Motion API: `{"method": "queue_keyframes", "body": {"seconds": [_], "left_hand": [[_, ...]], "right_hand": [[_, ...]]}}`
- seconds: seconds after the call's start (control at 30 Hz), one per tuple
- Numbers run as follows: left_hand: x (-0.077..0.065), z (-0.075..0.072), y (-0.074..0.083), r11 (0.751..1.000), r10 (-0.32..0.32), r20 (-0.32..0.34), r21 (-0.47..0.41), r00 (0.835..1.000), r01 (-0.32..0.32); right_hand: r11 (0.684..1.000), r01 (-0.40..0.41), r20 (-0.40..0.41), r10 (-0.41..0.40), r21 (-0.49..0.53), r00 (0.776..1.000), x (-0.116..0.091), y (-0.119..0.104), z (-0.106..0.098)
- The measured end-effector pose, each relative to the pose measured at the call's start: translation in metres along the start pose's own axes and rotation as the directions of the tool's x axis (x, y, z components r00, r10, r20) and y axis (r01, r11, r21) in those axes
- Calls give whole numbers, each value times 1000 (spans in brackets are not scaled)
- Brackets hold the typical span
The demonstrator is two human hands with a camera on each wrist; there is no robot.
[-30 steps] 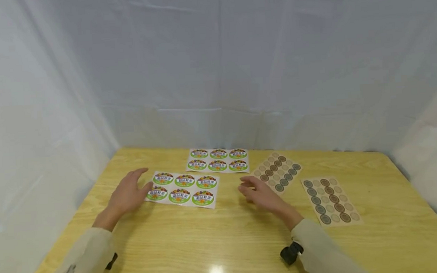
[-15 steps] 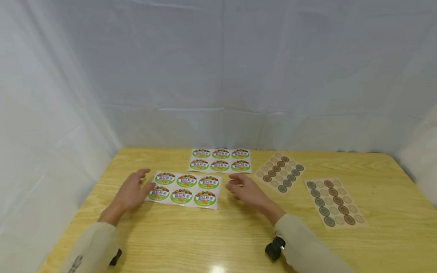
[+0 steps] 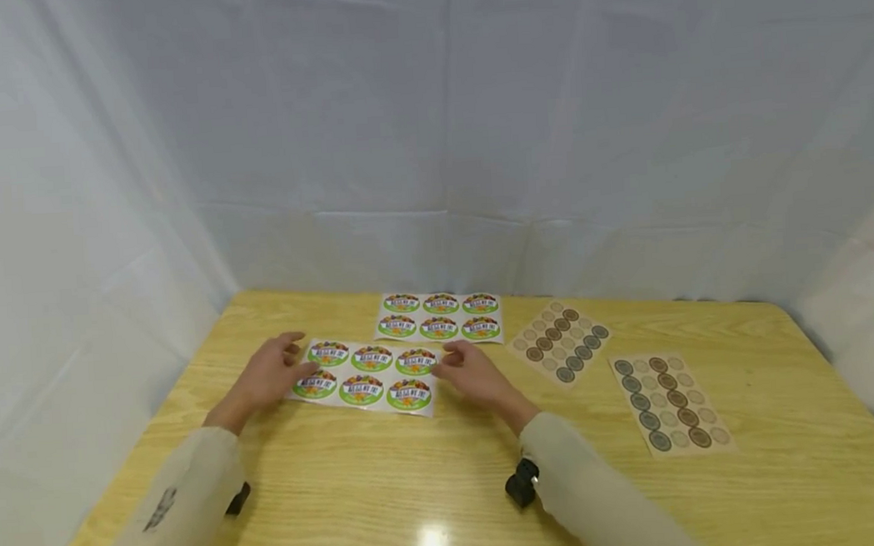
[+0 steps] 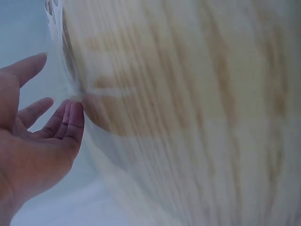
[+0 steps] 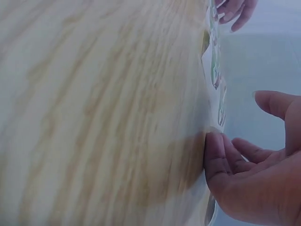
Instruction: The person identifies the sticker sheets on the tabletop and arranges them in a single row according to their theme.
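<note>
Two hands [image 3: 266,374] [image 3: 476,375], loosely unclenched, flank one sticker sheet [image 3: 366,376] — long axis crosswise, right end nearer.

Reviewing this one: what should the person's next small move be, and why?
Perhaps lower the right thumb onto the edge of the near sticker sheet. The right hand is at that edge, fingertips down at the table, but that thumb stands raised apart from them, so no pinch shows; the left hand is at the opposite end.
</note>
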State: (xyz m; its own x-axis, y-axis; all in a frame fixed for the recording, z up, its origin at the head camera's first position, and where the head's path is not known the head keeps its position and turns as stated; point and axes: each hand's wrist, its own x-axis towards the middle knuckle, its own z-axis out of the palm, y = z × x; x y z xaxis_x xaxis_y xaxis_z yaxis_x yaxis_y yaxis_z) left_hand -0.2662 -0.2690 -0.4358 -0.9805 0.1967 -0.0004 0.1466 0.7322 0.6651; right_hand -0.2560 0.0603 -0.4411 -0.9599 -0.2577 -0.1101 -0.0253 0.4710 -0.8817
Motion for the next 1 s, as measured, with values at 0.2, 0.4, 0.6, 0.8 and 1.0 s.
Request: {"method": "queue_keyframes", "body": {"seconds": [0.2, 0.4, 0.6, 0.8, 1.0], "left_hand": [[7, 2, -6, 1000, 10, -5, 17, 1000, -10], [12, 2, -9, 999, 5, -1, 34, 1000, -5], [19, 5, -13, 1000, -27, 15, 8, 1000, 27], [22, 5, -14, 997, -67, 49, -36, 997, 69], [23, 7, -14, 996, -78, 54, -41, 995, 81]], "right_hand": [[999, -13, -17, 12, -45, 1000, 6, 3, 7], [974, -34, -64, 20, -225, 998, 10, 0, 14], [939, -95, -71, 75, -332, 995, 6, -7, 16], [919, -105, -108, 68, -381, 992, 7, -7, 19], [905, -116, -144, 62, -409, 988, 5, -7, 26]]}}
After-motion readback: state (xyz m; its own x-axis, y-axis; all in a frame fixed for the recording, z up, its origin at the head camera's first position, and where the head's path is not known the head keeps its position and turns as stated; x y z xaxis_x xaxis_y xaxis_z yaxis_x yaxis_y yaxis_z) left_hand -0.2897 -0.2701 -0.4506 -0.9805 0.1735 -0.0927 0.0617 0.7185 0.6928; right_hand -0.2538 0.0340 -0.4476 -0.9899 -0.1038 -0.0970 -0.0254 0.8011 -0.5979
